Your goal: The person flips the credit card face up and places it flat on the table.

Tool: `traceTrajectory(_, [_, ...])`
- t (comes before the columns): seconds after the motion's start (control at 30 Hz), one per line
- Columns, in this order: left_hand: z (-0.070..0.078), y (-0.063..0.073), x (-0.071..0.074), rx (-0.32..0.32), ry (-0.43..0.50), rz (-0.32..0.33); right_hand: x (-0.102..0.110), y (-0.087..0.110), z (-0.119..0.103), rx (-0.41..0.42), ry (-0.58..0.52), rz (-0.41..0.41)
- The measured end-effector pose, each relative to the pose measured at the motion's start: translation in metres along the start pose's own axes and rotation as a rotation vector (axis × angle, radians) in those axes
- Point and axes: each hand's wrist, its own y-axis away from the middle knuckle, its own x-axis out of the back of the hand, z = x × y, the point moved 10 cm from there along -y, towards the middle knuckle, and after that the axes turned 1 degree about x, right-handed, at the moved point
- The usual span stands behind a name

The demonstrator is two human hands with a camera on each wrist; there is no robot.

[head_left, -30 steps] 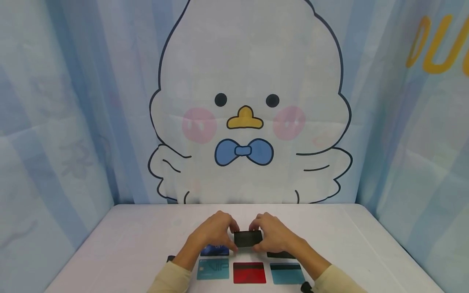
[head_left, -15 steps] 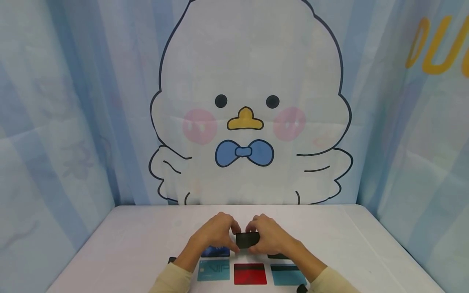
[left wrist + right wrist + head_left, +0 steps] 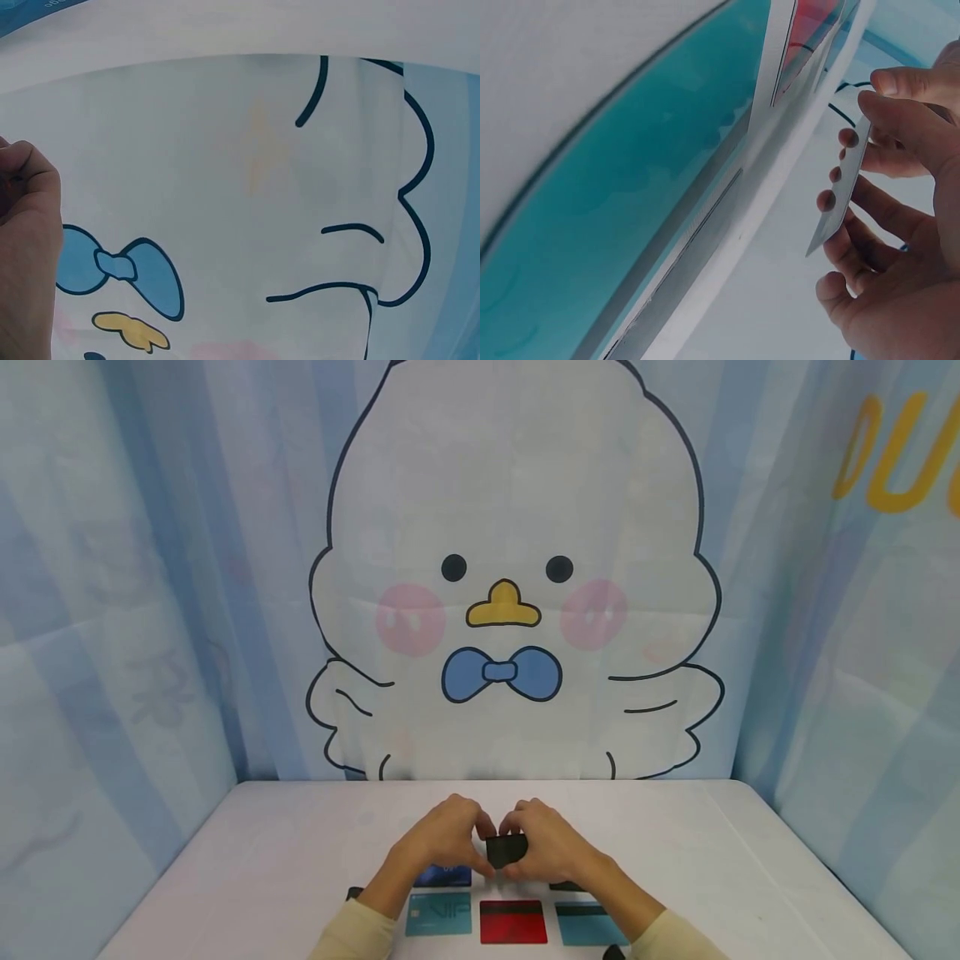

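A dark card stands raised above the table, tilted, between my two hands. My left hand pinches its left edge, thumb below and fingers above. On the other edge my right hand grips it with thumb and fingers and covers part of it. In the right wrist view the card appears nearly edge-on, with fingers on both sides. The left wrist view shows only part of my left hand, its fingers bent; no held card is visible there.
On the white table lie a dark blue card, a teal VIP card, a red striped card and a teal striped card. Another dark card is partly behind my right wrist. A printed curtain hangs behind.
My hands have come closer together. The dark card has turned, so less of its face shows, and its outline has become slanted. The cards on the table stay put.
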Motion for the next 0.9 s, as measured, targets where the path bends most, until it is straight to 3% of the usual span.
traceTrajectory(0.53, [-0.0006,0.0003,0.0015,0.004,0.015,0.013,0.0011,0.0022,-0.0014,-0.012,-0.023,0.014])
traceTrajectory(0.9, [-0.0039,0.0014,0.0044,0.035,0.026,0.026,0.0012,0.0049,0.0034,-0.036,-0.128,-0.003])
